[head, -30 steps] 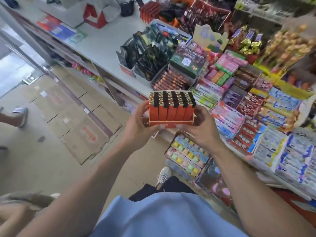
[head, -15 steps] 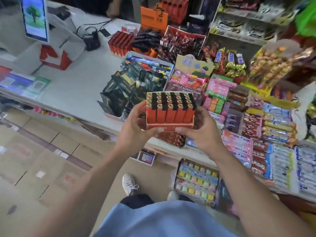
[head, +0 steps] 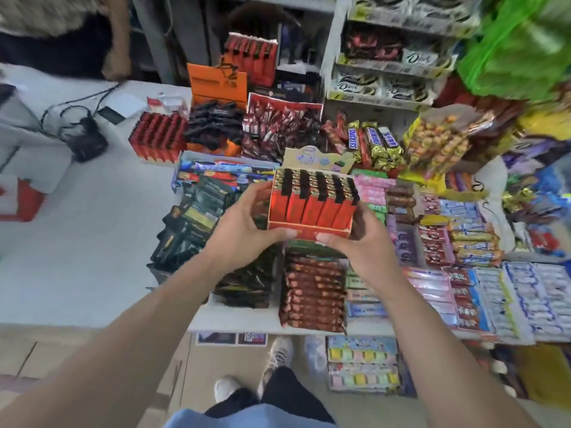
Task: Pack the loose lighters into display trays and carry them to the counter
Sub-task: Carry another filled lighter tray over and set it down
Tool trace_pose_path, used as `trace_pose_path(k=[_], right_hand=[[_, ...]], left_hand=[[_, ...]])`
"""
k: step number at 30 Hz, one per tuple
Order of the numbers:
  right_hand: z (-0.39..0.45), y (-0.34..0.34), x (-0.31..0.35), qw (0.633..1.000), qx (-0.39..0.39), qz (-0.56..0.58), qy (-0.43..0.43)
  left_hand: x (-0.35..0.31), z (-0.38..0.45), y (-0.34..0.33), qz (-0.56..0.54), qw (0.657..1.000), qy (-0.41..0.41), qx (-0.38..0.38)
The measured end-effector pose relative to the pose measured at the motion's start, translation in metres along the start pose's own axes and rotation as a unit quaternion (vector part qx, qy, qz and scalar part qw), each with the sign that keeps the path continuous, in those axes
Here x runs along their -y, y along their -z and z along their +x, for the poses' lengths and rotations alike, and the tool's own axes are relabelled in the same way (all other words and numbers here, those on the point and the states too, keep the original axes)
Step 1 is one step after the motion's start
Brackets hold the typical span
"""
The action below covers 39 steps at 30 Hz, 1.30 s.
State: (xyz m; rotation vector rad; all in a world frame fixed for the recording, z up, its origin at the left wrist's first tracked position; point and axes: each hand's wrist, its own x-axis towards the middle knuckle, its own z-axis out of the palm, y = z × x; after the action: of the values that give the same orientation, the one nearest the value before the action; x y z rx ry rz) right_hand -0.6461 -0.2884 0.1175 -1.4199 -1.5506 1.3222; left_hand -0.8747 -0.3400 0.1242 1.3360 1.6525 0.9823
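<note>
Gripping lighter tray (head: 310, 208) underneath, both hands (left (head: 244, 233), right (head: 360, 242)), fingers curled

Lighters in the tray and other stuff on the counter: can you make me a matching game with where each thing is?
Things:
1. tray of orange lighters
2. Snickers bars
3. black cable
4. white shoe

Places:
A. on the floor below the counter edge
B. on the counter at the far left
C. held between the left hand and right hand
D. standing behind the pink candy boxes, right of the red wrapped chocolates

Pairs: 1-C, 2-D, 3-B, 4-A
</note>
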Motion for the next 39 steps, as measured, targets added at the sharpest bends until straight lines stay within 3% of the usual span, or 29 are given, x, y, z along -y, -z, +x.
trace_pose_path(k=[10, 23, 30, 39], right_hand=[[0.16, -0.007, 0.045, 0.998, 0.003, -0.057, -0.005], [0.339, -0.045, 0.056, 0.996, -0.038, 0.085, 0.002], [0.362, -0.064, 0.059, 0.99, -0.114, 0.085, 0.016], [0.392, -0.072, 0.073, 0.994, -0.095, 0.046, -0.001]], left_hand=[[-0.029, 0.16, 0.045, 0.107, 0.994, -0.01, 0.014], [-0.008, 0.356, 0.075, 0.138, 0.987, -0.034, 0.08], [0.001, 0.394, 0.066, 0.275, 0.961, -0.028, 0.03], [0.01, 0.396, 0.061, 0.3, 0.953, -0.029, -0.006]])
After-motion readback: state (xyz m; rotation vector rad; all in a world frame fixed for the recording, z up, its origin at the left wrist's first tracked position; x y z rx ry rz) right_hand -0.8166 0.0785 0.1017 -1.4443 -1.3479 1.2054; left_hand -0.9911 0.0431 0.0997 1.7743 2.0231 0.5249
